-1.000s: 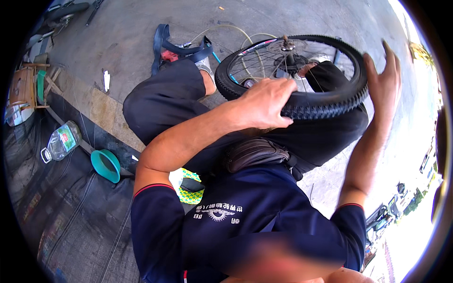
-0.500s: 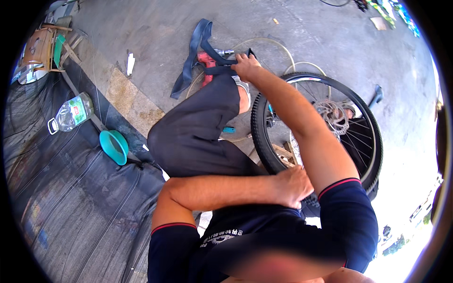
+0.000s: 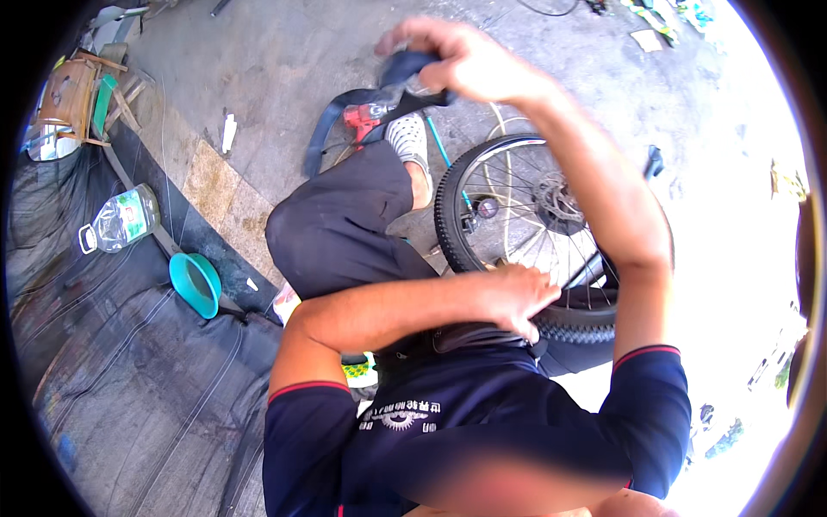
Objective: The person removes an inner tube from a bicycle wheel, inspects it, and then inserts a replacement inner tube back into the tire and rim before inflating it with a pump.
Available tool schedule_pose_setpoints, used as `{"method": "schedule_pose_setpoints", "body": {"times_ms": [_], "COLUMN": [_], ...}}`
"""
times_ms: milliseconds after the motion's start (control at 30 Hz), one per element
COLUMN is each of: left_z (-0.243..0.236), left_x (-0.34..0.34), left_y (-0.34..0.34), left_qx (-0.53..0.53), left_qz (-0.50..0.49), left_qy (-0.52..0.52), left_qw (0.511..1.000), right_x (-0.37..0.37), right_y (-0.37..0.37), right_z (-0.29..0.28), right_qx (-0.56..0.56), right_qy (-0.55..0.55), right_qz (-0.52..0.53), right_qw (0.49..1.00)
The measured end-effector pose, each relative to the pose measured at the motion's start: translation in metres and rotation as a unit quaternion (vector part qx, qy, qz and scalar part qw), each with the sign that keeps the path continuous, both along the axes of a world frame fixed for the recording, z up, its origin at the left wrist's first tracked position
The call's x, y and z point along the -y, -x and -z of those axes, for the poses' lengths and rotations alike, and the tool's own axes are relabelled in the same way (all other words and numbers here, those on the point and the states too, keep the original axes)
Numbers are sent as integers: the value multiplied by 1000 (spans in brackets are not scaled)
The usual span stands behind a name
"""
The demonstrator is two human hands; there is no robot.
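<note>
- At the upper middle of the frame we see the person's right hand, blurred, its fingers curled about a dark rubber band that they appear to grip.
- Left of that hand, we follow the band in a loop down past a red power tool, which it partly covers.
- Right of centre we find the spoked wheel with its knobbly black tyre, partly hidden by the right forearm.
- Just below the centre, the left hand lies over the tyre's lower part, fingers extended, thumb apart; whether they close on it we cannot tell.
- Toward the bottom middle, a dark blue shirt shows us white printed characters around a sunburst-like emblem.
- At the left, a clear bottle on its side wears a green label with a small red patch, its lettering too small for us to read.
- Below the bottle, we see a teal basin.
</note>
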State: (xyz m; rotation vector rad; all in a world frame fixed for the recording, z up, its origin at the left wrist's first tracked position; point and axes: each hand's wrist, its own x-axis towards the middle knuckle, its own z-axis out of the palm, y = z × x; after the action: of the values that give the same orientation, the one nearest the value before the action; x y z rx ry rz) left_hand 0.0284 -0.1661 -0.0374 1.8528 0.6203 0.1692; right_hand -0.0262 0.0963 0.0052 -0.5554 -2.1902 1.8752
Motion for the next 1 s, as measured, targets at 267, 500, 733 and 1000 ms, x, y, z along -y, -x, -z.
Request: {"method": "schedule_pose_setpoints", "body": {"times_ms": [267, 500, 733, 1000], "left_z": [-76, -96, -121, -127], "left_x": [-57, -112, -165, -152], "left_y": [29, -7, -99, -153], "left_qx": [211, 200, 234, 306], "left_qz": [-379, -506, -369, -56], "left_qy": [-242, -295, -189, 133], "left_qw": [868, 786, 879, 941], "right_x": [81, 198, 282, 309], "right_y": [-196, -338, -394, -439], "right_z": [-298, -345, -390, -394], "right_qx": [-332, -305, -235, -187], "right_qy": [-8, -132, -234, -305], "right_qz": [87, 241, 351, 403], "right_qw": [939, 912, 875, 842]}}
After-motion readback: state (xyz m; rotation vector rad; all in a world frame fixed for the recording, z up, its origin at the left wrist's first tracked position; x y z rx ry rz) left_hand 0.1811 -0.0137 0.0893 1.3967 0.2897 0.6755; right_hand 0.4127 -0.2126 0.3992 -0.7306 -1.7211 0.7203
